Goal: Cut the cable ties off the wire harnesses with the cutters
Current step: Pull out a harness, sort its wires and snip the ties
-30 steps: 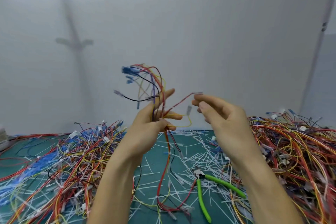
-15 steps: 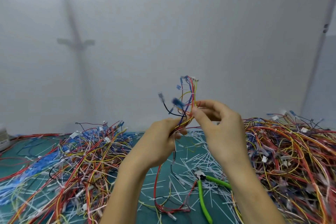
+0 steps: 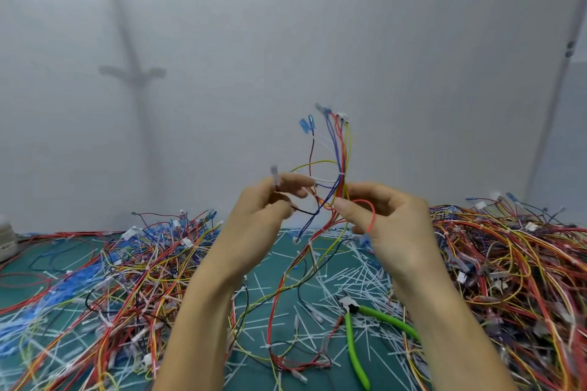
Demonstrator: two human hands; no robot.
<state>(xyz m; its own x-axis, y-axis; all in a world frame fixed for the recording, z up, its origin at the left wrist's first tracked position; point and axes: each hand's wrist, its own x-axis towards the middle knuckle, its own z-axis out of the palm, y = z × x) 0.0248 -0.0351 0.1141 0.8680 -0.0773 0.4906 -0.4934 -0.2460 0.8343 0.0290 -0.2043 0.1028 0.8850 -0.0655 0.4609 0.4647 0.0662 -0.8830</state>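
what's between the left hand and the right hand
In the head view, the wire harness both hands hold: its red, blue and yellow wires cross the gap between left hand and right hand.

Above the grip, the wire harness [image 3: 340,188] shows red, yellow, blue and black strands, blue terminals [image 3: 305,126] and a white cable tie [image 3: 341,175]; below it, lime-green-handled cutters [image 3: 351,341] lie on a teal mat [image 3: 270,259].
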